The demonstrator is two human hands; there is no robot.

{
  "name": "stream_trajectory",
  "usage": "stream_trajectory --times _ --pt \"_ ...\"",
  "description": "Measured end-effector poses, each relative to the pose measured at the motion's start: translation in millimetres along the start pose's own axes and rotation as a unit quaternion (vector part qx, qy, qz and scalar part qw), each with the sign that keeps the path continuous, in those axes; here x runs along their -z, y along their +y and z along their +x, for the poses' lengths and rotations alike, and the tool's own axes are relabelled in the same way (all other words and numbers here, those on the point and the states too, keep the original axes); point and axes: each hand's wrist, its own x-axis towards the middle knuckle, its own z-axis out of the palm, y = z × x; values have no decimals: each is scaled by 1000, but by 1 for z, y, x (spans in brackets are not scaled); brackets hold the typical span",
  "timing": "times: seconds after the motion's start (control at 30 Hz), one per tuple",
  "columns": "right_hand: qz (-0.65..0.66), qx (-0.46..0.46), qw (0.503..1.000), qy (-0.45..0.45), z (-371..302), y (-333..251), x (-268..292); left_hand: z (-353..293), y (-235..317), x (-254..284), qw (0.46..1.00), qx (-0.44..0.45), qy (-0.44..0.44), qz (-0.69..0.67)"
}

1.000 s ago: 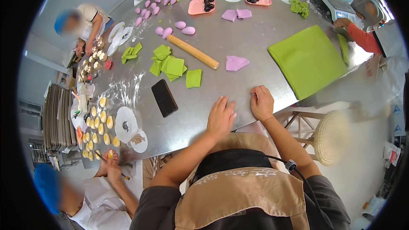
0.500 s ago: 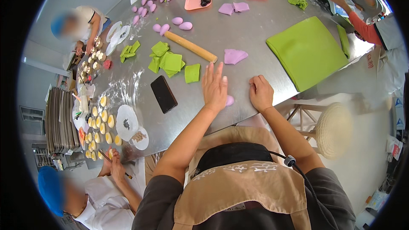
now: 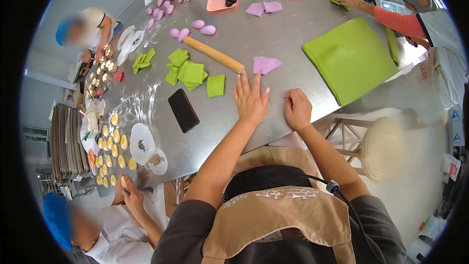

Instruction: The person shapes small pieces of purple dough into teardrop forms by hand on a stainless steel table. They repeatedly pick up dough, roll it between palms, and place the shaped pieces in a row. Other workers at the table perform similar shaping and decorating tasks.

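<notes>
My left hand (image 3: 251, 101) lies palm down on the steel table, open with the fingers stretched and spread. The purple dough ball is hidden now, and I cannot see what is under the palm. Just beyond the fingertips are the near end of a wooden rolling pin (image 3: 215, 55) and a flat purple dough piece (image 3: 266, 65). My right hand (image 3: 298, 109) rests on the table to the right, closed in a loose fist with nothing showing in it. Left of my left hand lie a green dough square (image 3: 215, 86) and a stack of green dough squares (image 3: 192, 73).
A black phone (image 3: 183, 111) lies to the left, and a large folded green sheet (image 3: 349, 61) to the right. Purple egg-shaped pieces (image 3: 207, 30) and pink trays (image 3: 222, 1) stand farther back. Co-workers work around the steel table (image 3: 273, 29). A stool (image 3: 383, 149) stands at the right.
The purple dough ball beside my left palm has gone out of sight; that hand has turned slightly and spread its fingers. At the far right, a co-worker's hand has reached the green scraps.
</notes>
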Motion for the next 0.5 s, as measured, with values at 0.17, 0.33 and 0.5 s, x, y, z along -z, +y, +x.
stream_trajectory --times 0.17,0.33,0.5 --pt "-1 -8 1000 -10 1 -2 2 -67 -6 32 971 -98 -198 -94" --pt "-5 5 1000 -2 1 -3 1 -20 -1 12 989 -36 -137 -38" --pt "-3 -1 1000 -8 -2 -1 2 6 -11 -1 992 13 -92 -81"
